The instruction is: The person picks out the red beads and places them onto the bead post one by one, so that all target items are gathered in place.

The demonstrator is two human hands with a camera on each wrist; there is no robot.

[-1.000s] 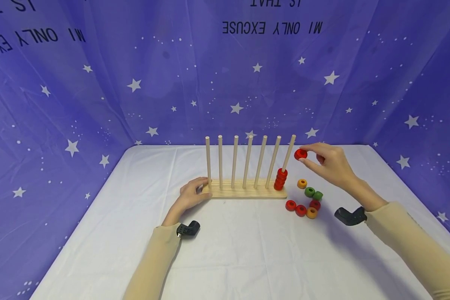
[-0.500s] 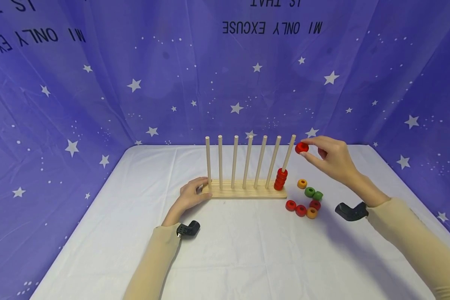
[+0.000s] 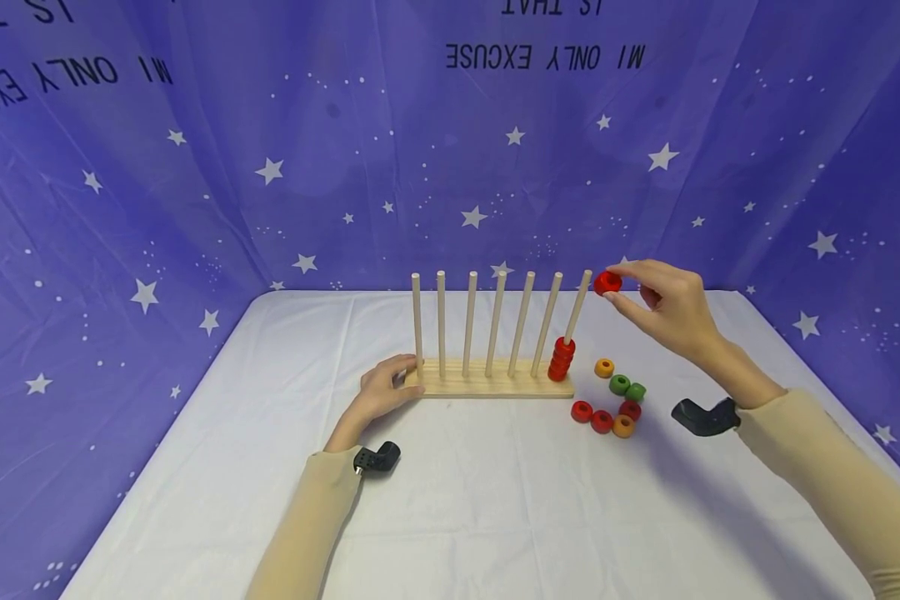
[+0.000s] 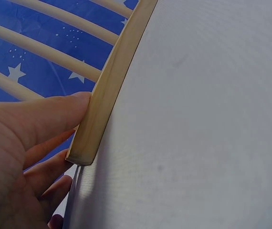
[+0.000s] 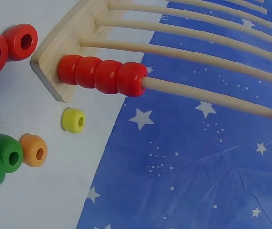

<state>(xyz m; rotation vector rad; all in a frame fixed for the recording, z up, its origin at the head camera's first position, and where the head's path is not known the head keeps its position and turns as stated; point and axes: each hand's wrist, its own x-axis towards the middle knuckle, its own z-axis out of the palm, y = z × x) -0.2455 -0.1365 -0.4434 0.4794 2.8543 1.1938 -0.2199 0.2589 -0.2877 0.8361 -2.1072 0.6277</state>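
Red bead [image 3: 608, 284] raised slightly, pinched by right hand [image 3: 671, 310]; left hand [image 3: 381, 388] grips pegboard [image 3: 487, 386] end — white tablecloth [image 3: 480, 500]; purple backdrop [image 3: 420, 175] reads "ONLY EXCUSE", inverted.

Red beads [image 3: 561, 360], a possibly yellow bead [image 5: 71, 120], white-starred purple backdrop [image 3: 420, 167].

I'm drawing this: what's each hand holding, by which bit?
The right hand pinches a red bead by its edge; the left hand holds the wooden base by its left end.
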